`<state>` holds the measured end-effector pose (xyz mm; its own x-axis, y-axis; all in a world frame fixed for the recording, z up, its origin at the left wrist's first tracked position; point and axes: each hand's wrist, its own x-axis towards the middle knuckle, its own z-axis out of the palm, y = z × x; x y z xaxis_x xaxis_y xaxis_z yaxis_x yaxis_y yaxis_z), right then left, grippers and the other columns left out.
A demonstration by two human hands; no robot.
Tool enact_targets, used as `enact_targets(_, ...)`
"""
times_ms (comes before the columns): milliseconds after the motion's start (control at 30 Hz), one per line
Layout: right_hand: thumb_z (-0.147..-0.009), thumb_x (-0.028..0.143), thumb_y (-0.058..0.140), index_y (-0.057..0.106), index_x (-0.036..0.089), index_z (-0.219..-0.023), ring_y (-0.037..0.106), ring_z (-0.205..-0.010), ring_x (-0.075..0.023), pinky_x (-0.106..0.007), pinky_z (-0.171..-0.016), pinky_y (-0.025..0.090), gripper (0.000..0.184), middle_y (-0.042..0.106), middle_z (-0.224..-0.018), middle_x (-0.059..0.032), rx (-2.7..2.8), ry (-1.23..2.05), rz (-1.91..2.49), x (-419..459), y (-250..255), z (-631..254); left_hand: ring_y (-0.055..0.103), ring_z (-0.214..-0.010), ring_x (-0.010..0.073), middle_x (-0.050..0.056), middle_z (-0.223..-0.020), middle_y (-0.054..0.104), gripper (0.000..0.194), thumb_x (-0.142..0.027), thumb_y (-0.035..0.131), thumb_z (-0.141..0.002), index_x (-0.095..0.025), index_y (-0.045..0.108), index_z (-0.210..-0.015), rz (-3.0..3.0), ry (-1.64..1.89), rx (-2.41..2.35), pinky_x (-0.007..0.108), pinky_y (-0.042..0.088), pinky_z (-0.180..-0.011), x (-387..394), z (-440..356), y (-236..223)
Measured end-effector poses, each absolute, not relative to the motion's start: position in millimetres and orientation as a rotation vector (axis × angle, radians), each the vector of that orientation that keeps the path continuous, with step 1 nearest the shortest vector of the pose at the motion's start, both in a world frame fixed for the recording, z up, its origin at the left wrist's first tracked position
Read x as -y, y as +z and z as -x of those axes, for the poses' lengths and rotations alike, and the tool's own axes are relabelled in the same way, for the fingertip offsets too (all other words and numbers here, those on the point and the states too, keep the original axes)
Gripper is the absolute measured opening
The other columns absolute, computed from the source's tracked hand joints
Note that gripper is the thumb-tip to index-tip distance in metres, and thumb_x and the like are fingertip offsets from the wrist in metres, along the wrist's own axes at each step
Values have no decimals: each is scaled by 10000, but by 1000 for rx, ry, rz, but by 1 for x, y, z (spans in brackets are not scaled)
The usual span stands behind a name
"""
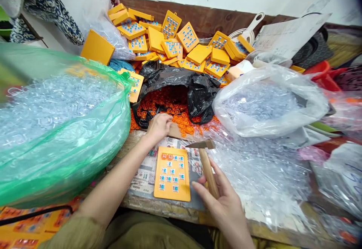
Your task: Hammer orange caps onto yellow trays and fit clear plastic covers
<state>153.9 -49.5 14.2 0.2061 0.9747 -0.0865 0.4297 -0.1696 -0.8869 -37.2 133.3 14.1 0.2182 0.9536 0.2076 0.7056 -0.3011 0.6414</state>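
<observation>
My right hand (226, 200) is closed around the wooden handle of a hammer (208, 169), its metal head up near the board's top right corner. Flat on the worktop lies a yellow plastic board (171, 186) with rows of small blue-and-white pieces; two orange rings (167, 156) sit at its upper left. Beyond the board, my left hand (160, 127) is at the mouth of a black plastic bag (169, 76), beside loose orange rings (183, 123). Its fingers are bent and pressed together, and whatever they hold is hidden.
Yellow boards (199, 54) are heaped at the back against the wall. A green bag (110, 128) of clear plastic pieces bulges on the left. On the right stands a white bag (308, 109) of similar pieces, with loose clear pieces (263, 173) spread before it.
</observation>
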Motion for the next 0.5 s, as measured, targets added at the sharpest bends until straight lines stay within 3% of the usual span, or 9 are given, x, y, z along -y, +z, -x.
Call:
enact_targets(100,-714,371,744,411,188,-1434,540,-491,-135,-280,-485,512,814,621,-758,13,1352,942,1773,52,7,-144,646,-959,229,85,-948,722,119,-118,631,-790,-160,722,-854,-2150,721,-1514,378,500,-925,-154,22,7)
enact_targets(367,-694,352,752,285,278,-1496,575,-609,-176,-326,-598,511,931,643,-938,-29,1527,733,1913,57,-4,-141,661,-814,212,71,-857,720,157,-110,607,-790,-155,729,-878,-2199,657,-1452,360,535,-816,-140,22,7)
enact_targets(500,-693,377,740,342,260,-1477,614,-710,-205,-333,-640,526,887,662,-1095,-71,1595,684,1865,54,-1,-145,660,-869,240,105,-875,707,152,-74,607,-778,-130,743,-820,-2212,730,-1430,380,538,-823,-137,27,1)
